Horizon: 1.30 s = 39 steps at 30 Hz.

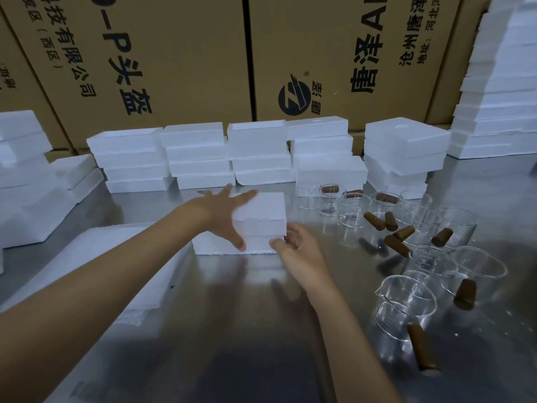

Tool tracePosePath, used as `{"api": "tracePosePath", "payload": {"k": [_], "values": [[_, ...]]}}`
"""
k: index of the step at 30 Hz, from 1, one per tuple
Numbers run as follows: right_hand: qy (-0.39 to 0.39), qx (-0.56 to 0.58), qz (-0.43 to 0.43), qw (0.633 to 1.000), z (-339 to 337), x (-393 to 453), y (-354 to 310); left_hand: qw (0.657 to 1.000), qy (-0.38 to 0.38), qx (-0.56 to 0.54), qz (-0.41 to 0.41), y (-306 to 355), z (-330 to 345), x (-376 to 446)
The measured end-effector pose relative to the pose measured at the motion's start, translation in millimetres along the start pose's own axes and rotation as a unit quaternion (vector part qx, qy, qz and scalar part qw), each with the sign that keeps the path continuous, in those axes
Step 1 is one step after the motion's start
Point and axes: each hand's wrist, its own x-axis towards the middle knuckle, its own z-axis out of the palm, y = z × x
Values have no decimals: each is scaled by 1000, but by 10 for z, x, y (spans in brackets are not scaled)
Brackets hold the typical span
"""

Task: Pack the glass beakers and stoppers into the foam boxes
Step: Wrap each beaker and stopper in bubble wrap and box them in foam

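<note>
A closed white foam box (263, 218) sits on top of another foam box (215, 246) in the middle of the steel table. My left hand (225, 218) spans its left side, fingers over the top and thumb on the front face. My right hand (296, 245) holds the box's lower right corner with curled fingers. Several clear glass beakers (406, 303) stand and lie to the right, among several brown stoppers (396, 245); one stopper (421, 349) lies nearest me.
Stacks of closed foam boxes (200, 155) line the back of the steel table (232, 330). More foam pieces (26, 199) pile at the left, and a tall stack (499, 91) rises at the far right. Printed cardboard cartons (174, 53) form the wall behind.
</note>
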Motion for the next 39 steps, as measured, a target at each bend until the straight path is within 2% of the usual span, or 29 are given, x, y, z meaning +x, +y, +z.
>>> {"api": "tracePosePath", "payload": {"k": [8, 12, 15, 17, 19, 22, 28, 32, 39], "values": [[84, -44, 11, 995, -26, -69, -85, 998, 37, -31, 44, -11, 86, -112], [88, -25, 22, 996, -14, -88, -105, 999, 31, 4, 30, 41, 37, -140], [73, -27, 24, 997, -19, -87, -122, 985, 104, 117, 72, 274, 61, -193], [66, -17, 28, 997, -47, -74, -137, 971, 157, 123, 133, 501, 152, -217], [72, 29, 48, 996, -93, -62, -167, 960, 188, 136, 155, 660, 225, -198], [105, 95, 71, 987, -142, -56, -215, 960, 199, 148, 132, 666, 210, -96], [116, 105, 81, 984, -134, -64, -226, 956, 188, 220, 53, 348, 152, 283], [117, 113, 84, 983, -153, -53, -227, 949, 173, 263, -17, -146, 156, 508], [116, 109, 87, 983, -154, -21, -202, 953, 142, 222, -147, -1068, 312, 538]]}}
